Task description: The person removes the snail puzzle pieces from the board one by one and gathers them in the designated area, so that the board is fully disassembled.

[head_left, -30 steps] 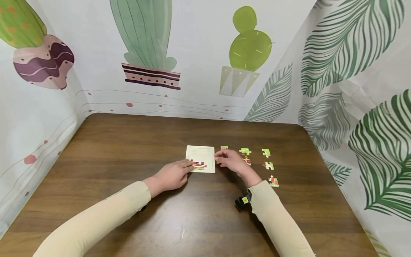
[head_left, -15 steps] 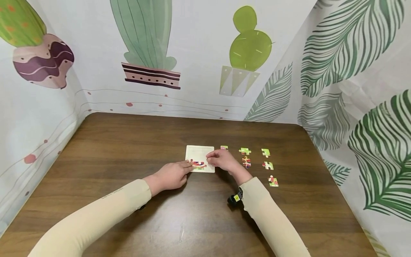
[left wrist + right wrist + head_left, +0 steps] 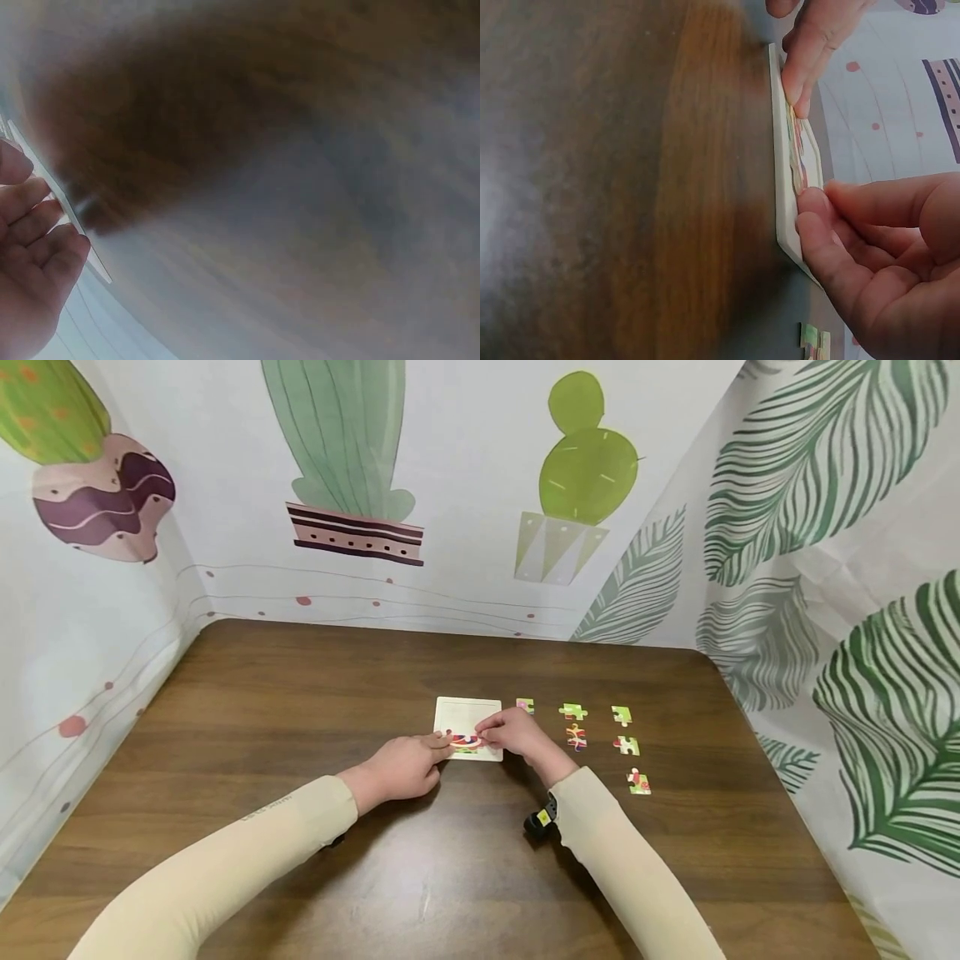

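A square cream puzzle tray (image 3: 455,713) lies on the table, with colourful jigsaw pieces (image 3: 465,743) along its near edge. From the left, my left hand (image 3: 401,767) reaches in, its extended fingertips pressing on those pieces. My right hand (image 3: 516,732) is over the tray's right side, thumb and fingertips pinching a puzzle piece at the right end of the row; the fingers mostly hide it. In the right wrist view, the right fingertips (image 3: 815,201) are down at the tray surface. The left wrist view shows the left hand (image 3: 37,247) at the tray's edge.
Several loose puzzle pieces lie right of the tray, including a green one (image 3: 621,715), a red and yellow one (image 3: 576,737) and one nearer the front (image 3: 639,782). Patterned cloth (image 3: 472,485) borders the brown table (image 3: 315,693) at the back and sides.
My right hand has moved left from the tray's right rim to the right end of the row of pieces, and lower. My left hand stays in place.
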### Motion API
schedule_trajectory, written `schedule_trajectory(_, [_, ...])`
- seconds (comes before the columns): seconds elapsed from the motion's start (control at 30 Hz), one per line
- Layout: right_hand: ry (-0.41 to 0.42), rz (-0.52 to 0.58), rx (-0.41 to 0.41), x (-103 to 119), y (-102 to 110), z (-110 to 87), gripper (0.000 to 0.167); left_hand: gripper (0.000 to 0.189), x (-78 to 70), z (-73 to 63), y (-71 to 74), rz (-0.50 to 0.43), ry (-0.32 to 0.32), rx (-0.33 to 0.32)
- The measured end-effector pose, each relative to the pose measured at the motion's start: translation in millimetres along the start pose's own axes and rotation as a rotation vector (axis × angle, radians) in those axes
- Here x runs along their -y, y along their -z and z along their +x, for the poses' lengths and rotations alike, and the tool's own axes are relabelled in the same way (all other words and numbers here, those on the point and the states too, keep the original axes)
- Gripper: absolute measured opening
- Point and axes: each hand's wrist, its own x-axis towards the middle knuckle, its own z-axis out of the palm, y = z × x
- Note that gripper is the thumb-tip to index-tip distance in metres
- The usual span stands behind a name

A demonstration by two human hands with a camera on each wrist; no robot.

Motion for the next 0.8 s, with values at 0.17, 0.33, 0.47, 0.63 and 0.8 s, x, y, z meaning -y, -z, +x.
schedule_trajectory(0.17, [0.006, -0.03, -0.019, 2.6, -1.6, 0.6, 0.021, 0.045, 0.2, 0.2, 0.1, -0.006, 0.0, 0.002])
schedule_trajectory(0.33, [-0.016, -0.017, -0.055, 5.1, -4.5, 0.6, 0.019, 0.045, 1.4, 0.5, 0.1, -0.008, 0.001, -0.002])
schedule_trajectory(0.47, [-0.03, 0.009, -0.074, 7.0, -5.9, 1.0, 0.018, 0.046, 2.2, 0.5, 0.6, -0.007, 0.005, 0.001])
schedule_trajectory(0.63, [-0.047, 0.046, -0.082, 5.1, -6.9, 2.9, 0.018, 0.047, 2.1, 0.6, 0.5, -0.011, 0.0, -0.001])
schedule_trajectory(0.8, [-0.055, 0.075, -0.075, 3.2, -7.3, 4.1, 0.019, 0.047, 1.5, 0.7, -0.1, -0.024, 0.011, 0.006])
